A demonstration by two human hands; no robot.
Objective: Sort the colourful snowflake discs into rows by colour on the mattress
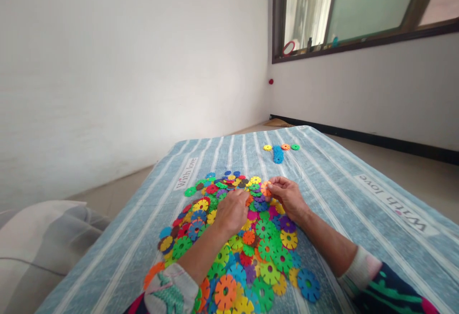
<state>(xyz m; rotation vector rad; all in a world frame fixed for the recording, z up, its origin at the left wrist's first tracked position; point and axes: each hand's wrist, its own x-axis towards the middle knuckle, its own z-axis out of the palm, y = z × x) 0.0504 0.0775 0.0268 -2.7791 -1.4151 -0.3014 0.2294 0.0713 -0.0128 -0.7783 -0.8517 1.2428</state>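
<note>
A heap of flat, toothed plastic discs in many colours lies on a blue striped mat. My right hand pinches an orange disc at the heap's far edge. My left hand rests knuckles-up on the heap just left of it, fingers curled down among the discs; what they hold, if anything, is hidden. Further out on the mat sits a small group: a yellow disc, a stack of blue discs, an orange one and a green one.
The mat covers a raised surface printed "With love". A grey and white pillow lies at the left. White walls meet at the far corner, with a window at upper right and bare floor beyond the mat.
</note>
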